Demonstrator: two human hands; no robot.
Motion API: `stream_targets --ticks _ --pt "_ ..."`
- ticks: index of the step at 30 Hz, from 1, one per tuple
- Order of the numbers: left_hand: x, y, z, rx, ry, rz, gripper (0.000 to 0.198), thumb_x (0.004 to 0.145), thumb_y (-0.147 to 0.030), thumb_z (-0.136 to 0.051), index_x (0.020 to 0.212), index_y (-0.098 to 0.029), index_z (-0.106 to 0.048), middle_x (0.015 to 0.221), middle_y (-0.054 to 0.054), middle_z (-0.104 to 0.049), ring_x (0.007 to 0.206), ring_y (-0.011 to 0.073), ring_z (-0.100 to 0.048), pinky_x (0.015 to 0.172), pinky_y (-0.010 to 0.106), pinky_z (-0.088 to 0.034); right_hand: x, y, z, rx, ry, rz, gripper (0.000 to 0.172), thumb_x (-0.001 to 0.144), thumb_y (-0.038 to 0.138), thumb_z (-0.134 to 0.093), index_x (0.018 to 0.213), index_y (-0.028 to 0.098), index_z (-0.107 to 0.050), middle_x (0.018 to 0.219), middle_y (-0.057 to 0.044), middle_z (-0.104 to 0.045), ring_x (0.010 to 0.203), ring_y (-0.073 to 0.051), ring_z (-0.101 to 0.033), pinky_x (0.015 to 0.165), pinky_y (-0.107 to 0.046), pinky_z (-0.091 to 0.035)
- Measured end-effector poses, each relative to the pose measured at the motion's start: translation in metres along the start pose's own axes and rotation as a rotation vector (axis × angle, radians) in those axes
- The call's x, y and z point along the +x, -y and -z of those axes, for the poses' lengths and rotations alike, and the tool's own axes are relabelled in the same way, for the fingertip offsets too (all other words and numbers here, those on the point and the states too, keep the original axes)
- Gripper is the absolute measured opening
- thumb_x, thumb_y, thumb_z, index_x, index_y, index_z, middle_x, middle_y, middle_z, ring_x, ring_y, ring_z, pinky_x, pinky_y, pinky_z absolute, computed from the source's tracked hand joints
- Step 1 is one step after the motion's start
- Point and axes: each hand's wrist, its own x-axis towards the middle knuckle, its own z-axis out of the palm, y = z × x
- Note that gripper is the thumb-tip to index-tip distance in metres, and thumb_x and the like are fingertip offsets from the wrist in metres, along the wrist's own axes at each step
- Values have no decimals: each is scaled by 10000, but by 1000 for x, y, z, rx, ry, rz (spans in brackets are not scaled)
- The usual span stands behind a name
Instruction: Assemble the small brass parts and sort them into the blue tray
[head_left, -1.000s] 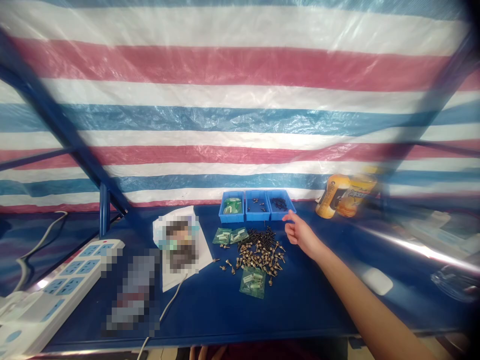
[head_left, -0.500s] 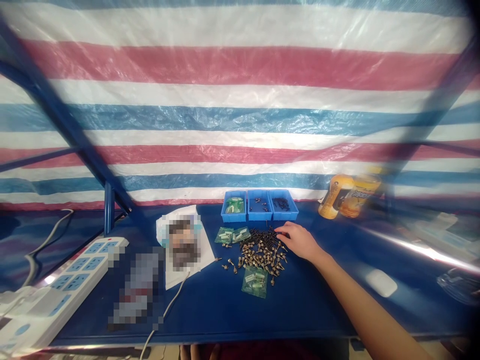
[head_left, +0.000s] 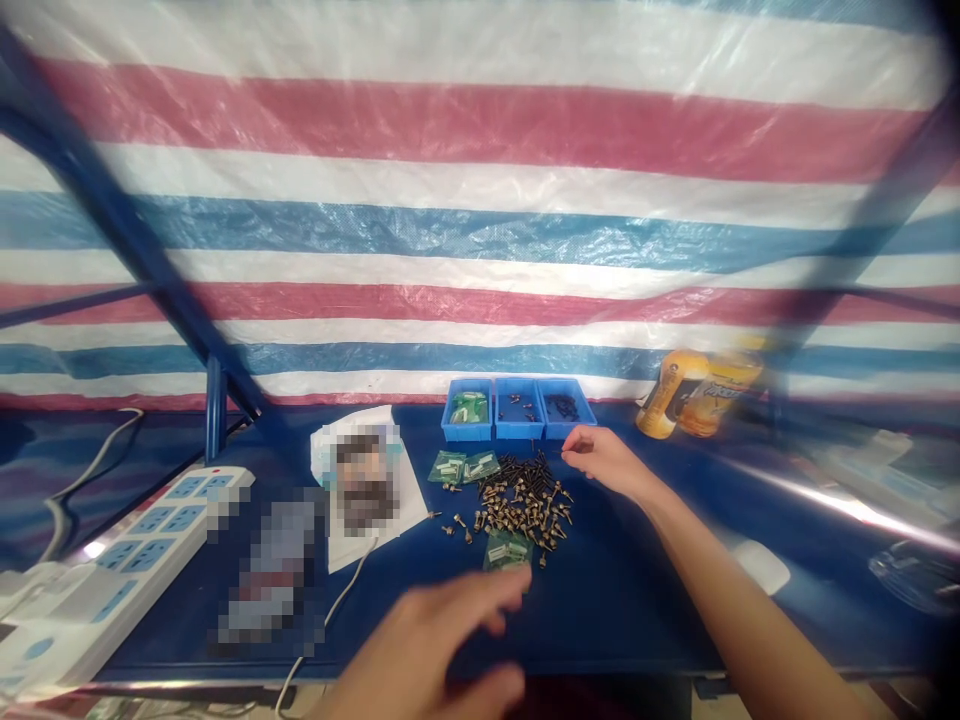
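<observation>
Screw pile (head_left: 521,497), three green bags (head_left: 480,467) around it; left hand (head_left: 424,645) over one bag, right hand (head_left: 604,462) beside pile, apart.

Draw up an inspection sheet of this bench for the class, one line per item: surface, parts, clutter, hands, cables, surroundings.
Surface: blue bench, glare at right.
Parts: loose pile of screws; blue tray of three compartments behind it; small green bags around the pile.
Clutter: yellow cans, white mouse, paper with a blurred item on it.
Hands: right hand open beside the pile; left hand blurred, open, near the front bag.
Cables: power strip at left; white cable off the front edge.
Surroundings: striped tarp behind the bench.
</observation>
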Motion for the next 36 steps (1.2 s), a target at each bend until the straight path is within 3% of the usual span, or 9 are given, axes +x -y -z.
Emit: stream_targets --ticks 4,7,9,13,17,23,31,36 --pt "99 -1 35 59 -322 -349 330 947 -223 -518 1260 -261 -616 977 11 -733 849 112 -682 809 233 -553 16 8 -4 75 47 39 150 736 270 -697 829 184 -616 668 18 -609 535 -104 -519 458 -211 -375" --pt "153 21 34 212 -531 -463 254 941 -222 -515 1142 -198 -668 915 35 -719 783 128 -659 771 263 -531 26 1 -13 236 121 73 326 781 317 -685 1080 216 -606 937 -36 -707 588 -107 -570 460 -209 -405" --pt "168 38 23 303 -547 -460 243 947 -218 -484 1076 -192 -688 877 37 -717 738 127 -645 738 259 -516 28 -6 -19 318 131 82 319 819 342 -656 1110 223 -599 1049 -62 -717 604 -105 -598 477 -213 -426" --pt "165 63 1 430 -377 -327 279 956 -235 -437 1035 -192 -701 847 46 -708 682 124 -638 660 231 -483 24 -19 -27 377 115 -5 257 807 387 -688 941 203 -570 1042 -83 -741 567 -119 -654 446 -203 -398" --pt "157 68 -5 461 -240 -155 277 959 -306 -466 1132 -234 -670 877 24 -705 716 146 -648 651 238 -464 14 -16 -27 430 92 -80 330 773 409 -726 884 218 -481 972 -68 -761 517 -136 -663 400 -196 -352" --pt "157 64 -12 426 -181 -120 274 956 -321 -481 1165 -264 -648 873 4 -694 722 151 -640 644 247 -441 3 1 -28 562 117 -64 387 776 333 -733 1113 244 -563 997 -52 -759 517 -99 -620 445 -203 -400" --pt "155 56 -22 379 -179 -151 254 971 -378 -475 1079 -250 -666 838 -4 -673 688 128 -611 620 230 -418 2 0 -32 566 124 -120 349 789 483 -741 884 209 -547 904 -59 -746 601 -167 -696 450 -210 -391" --pt "155 56 -26 362 -193 -151 300 982 -443 -457 1063 -251 -672 871 3 -674 694 133 -607 604 226 -405 -1 1 -34 484 165 -19 404 830 577 -667 773 188 -574 596 17 -611 511 -102 -565 478 -207 -363"
